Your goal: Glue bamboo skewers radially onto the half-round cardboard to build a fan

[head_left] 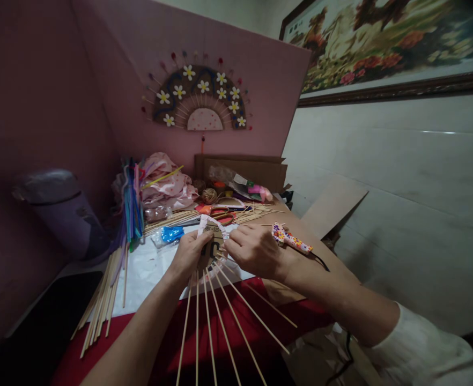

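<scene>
My left hand [190, 252] grips the left side of a piece of printed cardboard [210, 252], its thumb lying on the face. A light fabric strip edges the cardboard along its top. From its lower side several thin wooden sticks [220, 316] fan out toward me. My right hand [255, 249] is closed at the cardboard's right edge, fingers bent together; what they pinch is hidden. Just right of that hand lies a flower-patterned glue gun [290, 238] with a black cord. Scissors [222, 215] with orange-brown handles rest beyond the cardboard.
Loose sticks [103, 300] lie at the left on white sheeting [140, 279]. Pipe cleaners [130, 198], pink dotted fabric [168, 182] and a blue packet [171, 234] stand behind. A purple bin [65, 214] is far left. A flower-decorated fan [200, 96] hangs on the pink board.
</scene>
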`<act>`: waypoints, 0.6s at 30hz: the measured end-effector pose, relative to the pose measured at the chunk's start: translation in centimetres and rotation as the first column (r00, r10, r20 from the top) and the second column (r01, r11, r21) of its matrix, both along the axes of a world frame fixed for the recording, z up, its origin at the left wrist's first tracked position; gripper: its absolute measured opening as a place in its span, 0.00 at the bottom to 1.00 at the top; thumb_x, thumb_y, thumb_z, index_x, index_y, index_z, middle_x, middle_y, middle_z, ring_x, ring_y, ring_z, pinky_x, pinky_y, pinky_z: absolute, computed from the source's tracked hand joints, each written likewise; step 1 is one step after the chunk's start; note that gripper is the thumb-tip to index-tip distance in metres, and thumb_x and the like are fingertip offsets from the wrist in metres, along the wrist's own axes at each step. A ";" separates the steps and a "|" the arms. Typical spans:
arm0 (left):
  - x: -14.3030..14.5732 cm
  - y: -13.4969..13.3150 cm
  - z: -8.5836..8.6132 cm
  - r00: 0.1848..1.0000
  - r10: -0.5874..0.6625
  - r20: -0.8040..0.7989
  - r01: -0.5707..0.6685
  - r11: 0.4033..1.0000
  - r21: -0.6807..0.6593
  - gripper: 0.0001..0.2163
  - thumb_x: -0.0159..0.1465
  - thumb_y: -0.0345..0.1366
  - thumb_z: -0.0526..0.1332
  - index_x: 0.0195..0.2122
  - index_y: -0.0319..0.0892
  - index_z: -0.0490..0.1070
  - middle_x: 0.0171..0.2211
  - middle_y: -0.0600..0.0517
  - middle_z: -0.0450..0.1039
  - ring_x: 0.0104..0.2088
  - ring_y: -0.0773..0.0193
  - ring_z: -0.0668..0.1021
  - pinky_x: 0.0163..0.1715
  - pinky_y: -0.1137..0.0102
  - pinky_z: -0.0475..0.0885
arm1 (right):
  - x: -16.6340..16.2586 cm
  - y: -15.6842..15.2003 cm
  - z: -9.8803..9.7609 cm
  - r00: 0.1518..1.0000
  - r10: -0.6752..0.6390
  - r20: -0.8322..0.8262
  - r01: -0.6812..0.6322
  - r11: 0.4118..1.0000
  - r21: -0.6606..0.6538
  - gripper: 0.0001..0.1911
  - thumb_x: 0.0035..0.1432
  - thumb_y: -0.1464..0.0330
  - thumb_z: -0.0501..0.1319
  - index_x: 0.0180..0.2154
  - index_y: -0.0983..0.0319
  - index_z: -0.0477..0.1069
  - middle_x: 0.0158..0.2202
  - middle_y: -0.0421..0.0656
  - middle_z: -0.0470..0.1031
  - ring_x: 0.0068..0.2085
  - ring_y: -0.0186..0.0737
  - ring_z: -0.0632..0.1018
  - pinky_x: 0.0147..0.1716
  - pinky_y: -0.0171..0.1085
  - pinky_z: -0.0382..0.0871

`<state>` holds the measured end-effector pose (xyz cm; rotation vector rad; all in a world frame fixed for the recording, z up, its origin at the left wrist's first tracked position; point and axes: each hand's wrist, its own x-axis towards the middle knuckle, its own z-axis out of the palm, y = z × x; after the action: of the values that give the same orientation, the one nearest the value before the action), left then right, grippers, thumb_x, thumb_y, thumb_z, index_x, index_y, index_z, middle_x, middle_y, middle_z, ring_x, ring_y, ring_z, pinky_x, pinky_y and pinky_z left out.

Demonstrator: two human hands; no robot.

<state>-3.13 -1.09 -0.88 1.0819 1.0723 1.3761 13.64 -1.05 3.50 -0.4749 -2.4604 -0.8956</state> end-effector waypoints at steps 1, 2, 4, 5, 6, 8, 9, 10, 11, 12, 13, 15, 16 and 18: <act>0.0 0.0 0.1 1.000 0.000 -0.002 0.000 1.000 -0.005 0.12 0.48 0.40 0.63 0.17 0.40 0.63 0.14 0.58 0.58 0.15 0.74 0.59 0.15 0.75 0.52 | 0.0 0.0 0.0 1.000 0.017 0.015 -0.018 1.000 0.005 0.12 0.60 0.73 0.50 0.25 0.62 0.66 0.23 0.41 0.68 0.26 0.36 0.67 0.25 0.38 0.50; 0.0 -0.1 0.1 1.000 0.001 -0.006 -0.001 1.000 -0.010 0.12 0.48 0.40 0.63 0.17 0.40 0.63 0.14 0.58 0.58 0.15 0.74 0.59 0.15 0.75 0.52 | 0.0 0.0 0.0 0.999 0.039 0.034 -0.039 0.999 0.008 0.12 0.60 0.73 0.50 0.26 0.62 0.66 0.23 0.41 0.68 0.26 0.36 0.67 0.25 0.37 0.50; 0.0 -0.2 0.3 1.000 0.016 -0.003 -0.016 1.000 -0.015 0.12 0.48 0.40 0.63 0.17 0.39 0.63 0.13 0.58 0.58 0.15 0.74 0.59 0.15 0.75 0.52 | 0.1 -0.1 0.0 0.997 0.065 0.047 -0.065 0.998 -0.006 0.12 0.60 0.74 0.50 0.26 0.63 0.66 0.23 0.41 0.68 0.26 0.35 0.66 0.26 0.37 0.51; 0.0 -0.3 0.4 1.000 0.023 0.004 -0.023 1.000 -0.017 0.12 0.48 0.40 0.63 0.17 0.39 0.63 0.14 0.58 0.59 0.15 0.74 0.60 0.15 0.75 0.53 | 0.1 -0.2 0.0 0.998 0.053 0.029 -0.052 0.998 -0.030 0.11 0.60 0.73 0.51 0.26 0.63 0.66 0.23 0.41 0.68 0.26 0.35 0.67 0.26 0.37 0.51; 0.1 -0.4 0.5 1.000 0.025 0.013 -0.025 0.999 -0.023 0.11 0.48 0.40 0.63 0.18 0.39 0.64 0.14 0.58 0.60 0.15 0.74 0.61 0.15 0.75 0.54 | 0.2 -0.2 0.0 1.000 0.023 -0.006 -0.024 0.997 -0.075 0.11 0.60 0.72 0.51 0.26 0.63 0.66 0.24 0.41 0.69 0.27 0.35 0.67 0.26 0.37 0.52; 0.1 -0.4 0.6 1.000 0.020 0.023 -0.019 0.999 -0.043 0.11 0.48 0.41 0.63 0.20 0.38 0.67 0.15 0.56 0.64 0.15 0.72 0.64 0.16 0.75 0.56 | 0.2 -0.2 0.1 0.989 -0.077 -0.124 0.045 0.969 -0.242 0.07 0.58 0.70 0.54 0.29 0.64 0.67 0.27 0.43 0.70 0.30 0.36 0.69 0.28 0.36 0.55; 0.1 -0.5 0.6 1.000 0.017 0.022 -0.016 0.999 -0.049 0.11 0.48 0.41 0.63 0.21 0.38 0.68 0.16 0.55 0.65 0.16 0.72 0.65 0.17 0.75 0.57 | 0.2 -0.1 0.1 0.972 -0.135 -0.193 0.059 0.932 -0.358 0.04 0.56 0.69 0.56 0.31 0.64 0.67 0.30 0.43 0.71 0.32 0.37 0.70 0.29 0.36 0.57; 0.1 -0.5 0.7 1.000 0.013 0.019 -0.012 0.998 -0.055 0.11 0.48 0.42 0.63 0.22 0.37 0.68 0.16 0.54 0.66 0.16 0.71 0.66 0.17 0.75 0.58 | 0.0 0.0 0.0 0.947 -0.192 -0.257 0.046 0.874 -0.483 0.05 0.54 0.69 0.58 0.34 0.64 0.67 0.33 0.44 0.71 0.33 0.37 0.70 0.30 0.35 0.59; 0.1 -0.5 0.7 1.000 0.011 0.015 -0.010 0.998 -0.058 0.12 0.47 0.42 0.63 0.22 0.37 0.69 0.16 0.54 0.67 0.16 0.71 0.67 0.17 0.75 0.58 | -0.1 0.2 0.0 0.919 -0.246 -0.308 0.010 0.796 -0.605 0.10 0.52 0.69 0.60 0.38 0.64 0.66 0.36 0.45 0.71 0.34 0.37 0.71 0.31 0.35 0.61; 0.1 -0.5 0.7 1.000 0.009 0.012 -0.008 0.998 -0.060 0.12 0.47 0.42 0.64 0.23 0.37 0.69 0.16 0.54 0.67 0.16 0.71 0.67 0.17 0.74 0.59 | -0.3 0.4 -0.1 0.891 -0.300 -0.341 -0.035 0.703 -0.710 0.14 0.50 0.69 0.62 0.40 0.64 0.66 0.39 0.45 0.70 0.35 0.36 0.71 0.32 0.35 0.62; 0.1 -0.5 0.6 1.000 0.007 0.011 -0.007 0.998 -0.063 0.12 0.47 0.42 0.64 0.23 0.37 0.69 0.16 0.54 0.67 0.16 0.71 0.67 0.17 0.74 0.59 | -0.5 0.6 -0.2 0.866 -0.352 -0.354 -0.079 0.603 -0.794 0.17 0.47 0.70 0.63 0.42 0.64 0.65 0.40 0.45 0.70 0.34 0.36 0.71 0.31 0.35 0.63; 0.0 -0.5 0.6 1.000 -0.003 0.011 0.004 0.998 -0.070 0.12 0.48 0.42 0.63 0.24 0.37 0.70 0.17 0.54 0.68 0.16 0.70 0.68 0.17 0.74 0.59 | -0.9 1.2 -0.4 0.832 -0.440 -0.338 -0.154 0.402 -0.903 0.21 0.43 0.71 0.64 0.43 0.64 0.64 0.39 0.44 0.70 0.32 0.35 0.72 0.31 0.35 0.65; 0.0 -0.5 0.6 1.000 -0.006 0.012 0.007 0.997 -0.072 0.12 0.48 0.42 0.63 0.24 0.37 0.70 0.17 0.54 0.68 0.16 0.71 0.68 0.17 0.75 0.59 | -1.0 1.5 -0.5 0.816 -0.472 -0.333 -0.198 0.313 -0.929 0.22 0.42 0.71 0.65 0.42 0.64 0.64 0.37 0.43 0.70 0.32 0.34 0.71 0.30 0.34 0.65; 0.0 -0.4 0.5 1.000 -0.004 0.013 0.005 0.997 -0.071 0.12 0.48 0.42 0.63 0.24 0.37 0.70 0.17 0.54 0.68 0.16 0.71 0.68 0.17 0.75 0.59 | -1.2 2.0 -0.8 0.782 -0.521 -0.342 -0.307 0.156 -0.939 0.21 0.39 0.73 0.65 0.39 0.64 0.64 0.32 0.40 0.69 0.29 0.32 0.71 0.28 0.33 0.65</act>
<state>-3.13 -1.53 -0.39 1.0224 1.1005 1.3296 12.49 0.96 2.66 -1.1789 -1.9501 1.0302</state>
